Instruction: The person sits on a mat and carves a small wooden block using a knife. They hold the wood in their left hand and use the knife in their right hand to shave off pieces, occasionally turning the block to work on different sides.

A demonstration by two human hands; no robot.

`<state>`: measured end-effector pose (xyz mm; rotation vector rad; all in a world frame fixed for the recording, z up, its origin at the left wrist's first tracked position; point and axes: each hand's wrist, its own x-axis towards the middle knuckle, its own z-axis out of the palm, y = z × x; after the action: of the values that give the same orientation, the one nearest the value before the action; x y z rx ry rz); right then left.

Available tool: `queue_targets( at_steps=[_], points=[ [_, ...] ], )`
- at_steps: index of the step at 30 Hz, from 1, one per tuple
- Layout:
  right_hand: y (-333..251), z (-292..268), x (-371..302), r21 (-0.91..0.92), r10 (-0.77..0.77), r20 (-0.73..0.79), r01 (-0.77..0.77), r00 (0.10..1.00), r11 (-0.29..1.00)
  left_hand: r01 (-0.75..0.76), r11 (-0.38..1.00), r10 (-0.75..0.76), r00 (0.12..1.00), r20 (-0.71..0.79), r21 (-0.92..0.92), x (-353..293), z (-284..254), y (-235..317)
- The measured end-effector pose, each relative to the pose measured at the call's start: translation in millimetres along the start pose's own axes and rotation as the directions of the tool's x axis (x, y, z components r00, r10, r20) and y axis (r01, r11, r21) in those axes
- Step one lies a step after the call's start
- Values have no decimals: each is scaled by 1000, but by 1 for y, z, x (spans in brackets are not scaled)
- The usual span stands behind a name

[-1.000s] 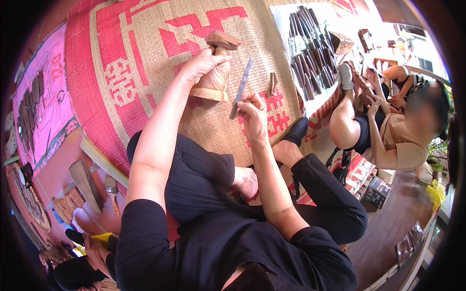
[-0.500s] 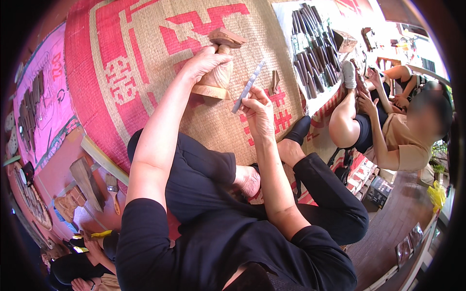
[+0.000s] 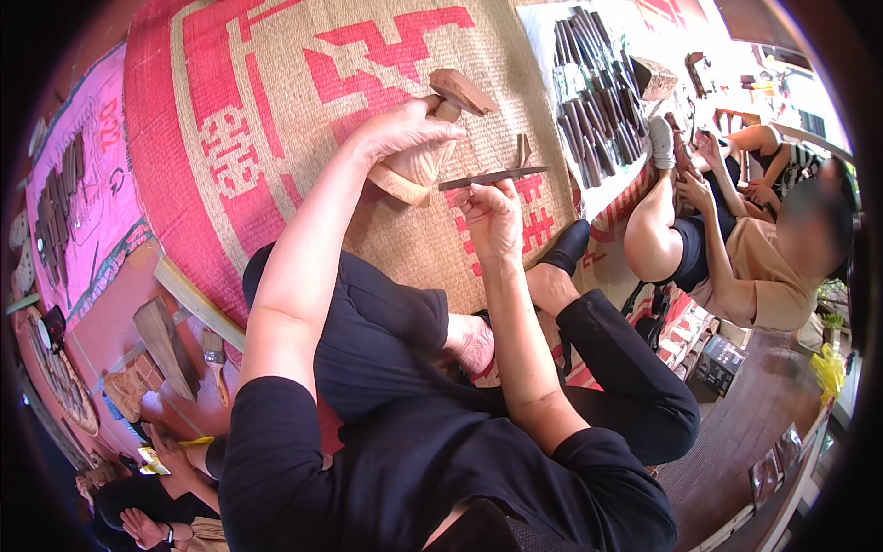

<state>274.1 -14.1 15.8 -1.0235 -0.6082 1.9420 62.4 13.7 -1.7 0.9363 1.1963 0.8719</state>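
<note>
My left hand (image 3: 405,132) is wrapped round the narrow neck of a carved wooden piece (image 3: 405,179). It has a pale, bulging body, a flat round base and a darker angular block on top. The piece leans over, its base toward me and its top to the far right. In my right hand (image 3: 494,221) is a thin, flat, dark chisel (image 3: 497,177), pinched between thumb and fingers. The chisel lies almost level, its left end close to the wooden base with a small gap. My left fingers hide part of the neck.
Under the work lies a red and straw-coloured woven mat (image 3: 276,120). A small tool (image 3: 523,149) rests beyond the chisel. Several dark chisels (image 3: 598,101) cover a white cloth at far right, near a seated person (image 3: 763,244). A brush (image 3: 214,368) and wood block (image 3: 166,345) lie at left.
The wooden piece has tipped, its top moving right and toward me. The chisel has swung from a steep slant to almost level, its far end now pointing right.
</note>
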Motion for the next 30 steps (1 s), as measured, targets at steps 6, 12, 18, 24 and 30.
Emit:
queue_targets(
  at_steps=[6,12,18,24,30],
  points=[
    [-3,1,15,151,-59,-172,86,983,985,-85,996,86,995,53,-37,-5,3,2],
    [0,3,27,206,-49,-195,90,979,974,-96,993,103,989,104,-67,-7,4,3],
    [1,4,28,158,-51,-132,72,990,985,-51,993,65,989,130,-107,-7,5,4],
    [-2,7,24,139,-36,-65,45,997,989,-42,982,74,982,171,-184,-8,7,5],
    [1,11,28,-40,-109,-132,105,985,994,-53,998,57,988,144,-34,-6,7,4]
  ],
)
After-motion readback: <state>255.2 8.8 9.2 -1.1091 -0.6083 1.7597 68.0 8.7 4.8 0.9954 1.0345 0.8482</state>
